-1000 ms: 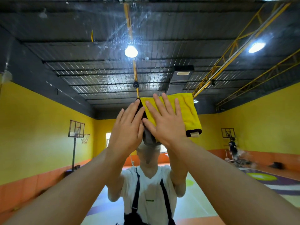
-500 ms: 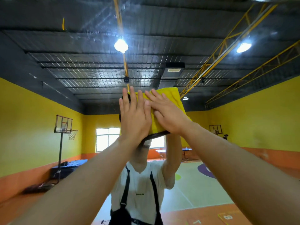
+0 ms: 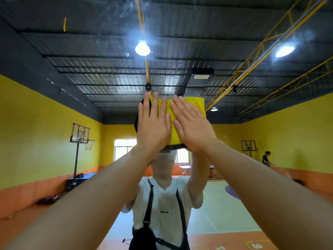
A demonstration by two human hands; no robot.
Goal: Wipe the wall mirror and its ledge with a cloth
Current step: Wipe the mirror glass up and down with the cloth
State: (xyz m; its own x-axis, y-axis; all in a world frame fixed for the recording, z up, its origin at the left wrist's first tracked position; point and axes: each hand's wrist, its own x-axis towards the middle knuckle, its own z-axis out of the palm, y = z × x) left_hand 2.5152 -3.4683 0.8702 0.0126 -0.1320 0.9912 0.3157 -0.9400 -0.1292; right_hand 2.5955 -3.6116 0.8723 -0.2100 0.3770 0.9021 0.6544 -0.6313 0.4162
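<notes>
Head-cam view, looking straight into a wall mirror (image 3: 54,123) that filled the whole frame and reflected a yellow-walled gym w/ dark ceiling. Both arms reached up from 6 o'clock toward centre. The left hand (image 3: 153,129) and right hand (image 3: 193,130) lay flat, fingers straight and close together, palms pressing a folded yellow cloth (image 3: 191,105) against the glass just above centre; neither hand curled round it. The cloth showed between and beyond the fingers, its bare corner toward 1 o'clock. Two flat palms prob. spread the pressure so the pad stayed flush for a wide stroke. The person's reflection stood below, at 6 o'clock, in a white tee w/ black straps. Reflected lamps glared at 12 and 2 o'clock. The ledge wasn't in view; judged not yet wiped.
</notes>
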